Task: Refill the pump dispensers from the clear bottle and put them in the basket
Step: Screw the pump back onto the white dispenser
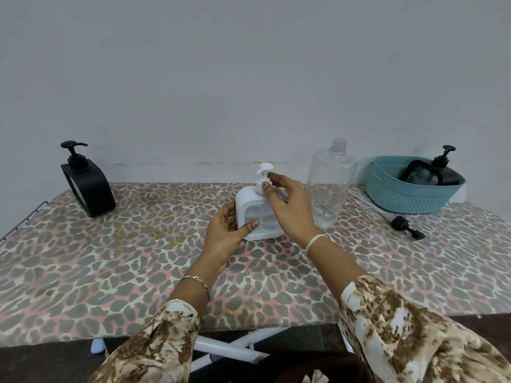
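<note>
White squarish plastic pump dispenser stands upright mid-tabletop, a bit toward the far edge, some clear liquid visible through its front window. Left hand grips the body from its left side, thumb across the front, fingers wrapped behind. Right hand comes in from the right and pinches the white pump neck between thumb and forefinger, just under the white pump head; other fingers loosely spread.

Key relation: the dispenser's long axis is vertical and the pump sits straight above the body, so the right hand twists about that axis while the left holds the body against rotation. My read: screwing the pump on or off. Can't tell which.

Tall clear plastic bottle is uncapped, near empty, upright just beside the right hand.

Teal woven-look plastic basket sits at the far right corner of the leopard-print tabletop, with one black pump dispenser in it. A loose black pump lies in front of the basket. Second black dispenser stands near the far left corner, well apart from both hands.
</note>
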